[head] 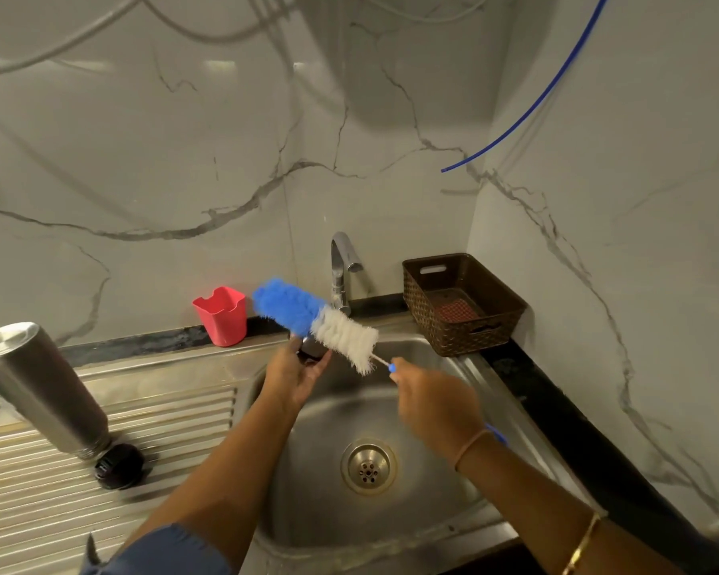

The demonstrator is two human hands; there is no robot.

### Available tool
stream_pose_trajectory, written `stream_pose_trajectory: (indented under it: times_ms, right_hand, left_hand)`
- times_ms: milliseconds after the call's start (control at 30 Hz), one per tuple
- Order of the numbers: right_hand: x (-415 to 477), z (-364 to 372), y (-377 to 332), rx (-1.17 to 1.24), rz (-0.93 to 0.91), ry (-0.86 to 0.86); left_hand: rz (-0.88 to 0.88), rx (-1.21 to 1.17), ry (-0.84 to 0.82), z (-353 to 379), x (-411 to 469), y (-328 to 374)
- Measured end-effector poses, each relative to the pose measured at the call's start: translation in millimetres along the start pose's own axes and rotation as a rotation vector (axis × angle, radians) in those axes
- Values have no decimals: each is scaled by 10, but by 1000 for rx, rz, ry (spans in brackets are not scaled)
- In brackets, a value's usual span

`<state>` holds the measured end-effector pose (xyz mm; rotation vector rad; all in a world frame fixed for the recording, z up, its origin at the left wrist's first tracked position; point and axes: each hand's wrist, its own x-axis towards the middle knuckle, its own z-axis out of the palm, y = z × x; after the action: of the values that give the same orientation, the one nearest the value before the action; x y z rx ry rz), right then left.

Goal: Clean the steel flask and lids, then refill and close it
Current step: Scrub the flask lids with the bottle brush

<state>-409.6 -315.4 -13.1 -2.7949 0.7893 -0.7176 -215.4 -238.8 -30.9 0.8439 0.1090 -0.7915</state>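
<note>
Left hand holds dark lid, probably wet and slippery, so grip the rim; right hand grasps bottle brush by its thin handle.

The sink sits in the middle, with the drain at its bottom and the tap at its far edge. The drainboard lies left of the sink. The flask stands mouth down on its left part, and a lid lies on the board just beside the mouth, on the near right. Behind the board, left of the tap, a cup stands on the ledge. A basket stands at the far right, in the wall corner. Over the sink's far side, the left hand holds a second lid. The brush lies across it, head to the far left, handle in the right hand.
</note>
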Motion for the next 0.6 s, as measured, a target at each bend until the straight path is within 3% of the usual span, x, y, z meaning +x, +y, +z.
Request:
stream_pose_trajectory:
  times_ms: [67, 133, 233, 400, 600]
  right_hand:
    - [92, -49, 47, 286, 147, -119]
    - [49, -40, 98, 403, 209, -168]
    - [-157, 14, 41, 422, 171, -182]
    - [37, -12, -39, 470, 174, -169]
    - [-134, -37, 70, 445, 207, -212]
  left_hand:
    - [-4, -39, -2, -33, 2, 21]
    - [1, -160, 30, -95, 26, 102]
    - [20, -276, 64, -158, 70, 205]
    - [-36, -95, -36, -54, -35, 20]
    - [9, -293, 5, -144, 44, 228]
